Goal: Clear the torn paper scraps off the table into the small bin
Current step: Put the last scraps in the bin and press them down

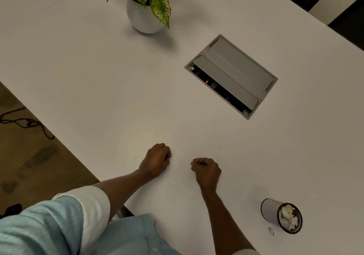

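Both my hands rest on the white table (pixel 98 67) near its front edge. My left hand (pixel 156 160) is curled with its fingertips pressed together; a sliver of white shows at them, possibly a paper scrap. My right hand (pixel 206 171) is closed into a fist, and I cannot see anything inside it. The small bin (pixel 269 209), white with a dark rim, stands at the lower right, well to the right of my right hand. Torn paper scraps (pixel 288 218) fill its mouth. One small scrap (pixel 271 231) lies on the table just left of the bin's rim.
A potted plant (pixel 144 16) in a white pot stands at the far middle. A grey cable and socket box (pixel 231 76) is set into the table at the right. The table's left edge runs diagonally, with wooden floor and a dark cable (pixel 25 120) beyond.
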The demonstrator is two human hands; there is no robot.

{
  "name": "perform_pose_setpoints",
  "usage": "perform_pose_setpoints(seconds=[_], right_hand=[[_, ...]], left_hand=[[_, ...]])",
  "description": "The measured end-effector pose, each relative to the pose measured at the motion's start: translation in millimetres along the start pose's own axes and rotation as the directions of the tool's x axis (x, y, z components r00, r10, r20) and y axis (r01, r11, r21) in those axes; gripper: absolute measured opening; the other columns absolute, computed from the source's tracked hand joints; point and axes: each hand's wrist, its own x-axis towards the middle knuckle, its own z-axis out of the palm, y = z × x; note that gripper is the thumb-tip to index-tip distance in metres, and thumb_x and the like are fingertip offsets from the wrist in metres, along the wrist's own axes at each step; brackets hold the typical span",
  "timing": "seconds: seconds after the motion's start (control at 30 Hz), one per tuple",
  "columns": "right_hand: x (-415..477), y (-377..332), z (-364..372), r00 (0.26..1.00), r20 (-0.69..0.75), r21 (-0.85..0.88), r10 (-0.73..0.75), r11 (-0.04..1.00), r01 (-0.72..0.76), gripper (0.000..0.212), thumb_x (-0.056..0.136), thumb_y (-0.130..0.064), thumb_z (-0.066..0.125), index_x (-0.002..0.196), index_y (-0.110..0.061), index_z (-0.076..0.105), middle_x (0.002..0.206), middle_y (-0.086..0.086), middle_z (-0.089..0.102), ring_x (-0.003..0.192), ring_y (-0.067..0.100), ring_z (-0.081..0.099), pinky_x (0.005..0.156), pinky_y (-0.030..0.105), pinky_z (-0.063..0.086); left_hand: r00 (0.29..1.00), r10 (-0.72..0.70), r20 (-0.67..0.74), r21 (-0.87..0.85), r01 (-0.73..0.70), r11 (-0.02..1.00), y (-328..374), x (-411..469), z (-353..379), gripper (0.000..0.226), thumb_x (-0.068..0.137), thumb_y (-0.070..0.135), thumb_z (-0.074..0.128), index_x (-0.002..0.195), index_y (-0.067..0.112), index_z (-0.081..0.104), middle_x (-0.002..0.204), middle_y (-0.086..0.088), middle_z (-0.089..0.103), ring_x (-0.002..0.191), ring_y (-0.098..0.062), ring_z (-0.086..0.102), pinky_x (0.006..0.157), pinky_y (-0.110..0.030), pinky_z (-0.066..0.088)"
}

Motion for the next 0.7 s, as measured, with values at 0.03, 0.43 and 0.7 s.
perform_pose_setpoints(seconds=[0.03, 0.43, 0.7], right_hand=[[-3.0, 5.2, -10.7, 0.999, -0.028, 0.063, 0.031, 0.998, -0.029, 0.017, 0.074, 0.001, 0.084, 0.08, -0.013, 0.076, 0.074, 0.002, 0.077, 0.068, 0.015, 0.076, 0.066, 0.03, 0.064], [-62.9, 58.3, -118.9, 0.956, -0.272, 0.266, 0.113, 0.963, -0.038, 0.02, 0.075, -0.008, 0.086, 0.077, -0.025, 0.075, 0.074, -0.001, 0.078, 0.068, 0.018, 0.077, 0.082, 0.05, 0.061], [-89.8, 72.4, -186.7, 0.852, -0.512, 0.297, 0.107, 0.953, 0.059, 0.02, 0.076, -0.01, 0.086, 0.086, -0.023, 0.075, 0.074, -0.003, 0.077, 0.064, 0.013, 0.076, 0.076, 0.044, 0.063]], left_hand=[[1.0, -0.015, -0.019, -0.023, 0.015, 1.0, 1.9, -1.9, 0.6, 0.019, 0.079, -0.002, 0.059, 0.087, 0.011, 0.069, 0.087, 0.0, 0.063, 0.087, -0.02, 0.056, 0.074, -0.032, 0.045], [0.994, 0.105, -0.018, -0.164, -0.107, 0.981, 112.4, -20.2, 50.2, 0.016, 0.083, 0.004, 0.068, 0.085, 0.018, 0.073, 0.084, 0.005, 0.066, 0.072, -0.011, 0.061, 0.069, -0.028, 0.05], [0.927, 0.373, 0.045, -0.248, -0.352, 0.903, 228.6, -38.0, 108.6, 0.01, 0.086, 0.011, 0.076, 0.085, 0.02, 0.072, 0.08, 0.008, 0.069, 0.069, -0.006, 0.062, 0.064, -0.022, 0.052]])
